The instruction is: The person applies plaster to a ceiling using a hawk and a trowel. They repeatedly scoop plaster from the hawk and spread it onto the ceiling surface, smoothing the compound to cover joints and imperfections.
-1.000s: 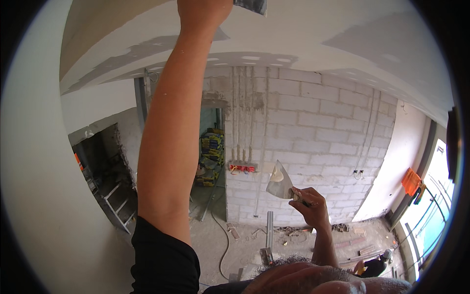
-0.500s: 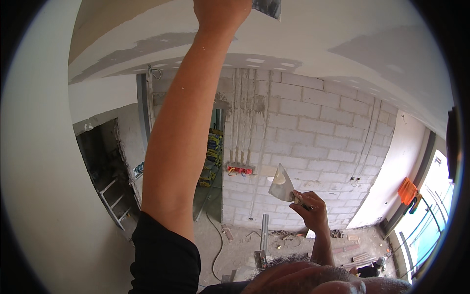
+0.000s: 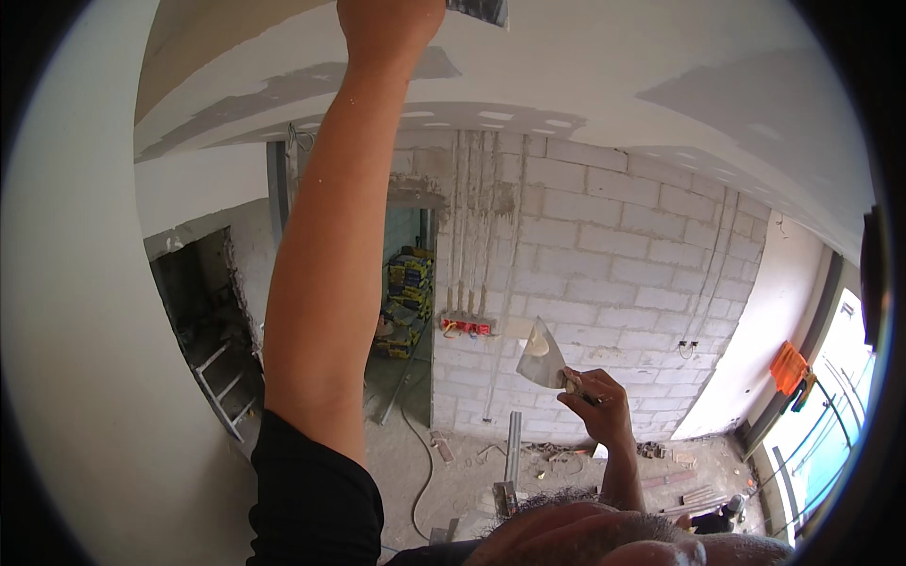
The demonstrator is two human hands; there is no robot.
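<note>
My left arm stretches up to the ceiling, its hand closed and partly cut off by the upper edge. Beside that hand is a wide metal putty blade, against or very near the ceiling; its grip is out of view. My right hand, lower and to the right, is wrapped round the handle of a putty knife. This knife's broad blade points up, with a pale lump of filler on it. Grey filler patches mark the ceiling on the left.
Beyond stands a bare block wall with a red electrical box. Stacked bags show through a doorway. A ladder leans at the left. Below, the floor holds a cable and debris; a person is low at the right.
My left hand and the putty blade have shifted left along the ceiling, uncovering more of the doorway. My right hand and its putty knife stay almost where they were.
</note>
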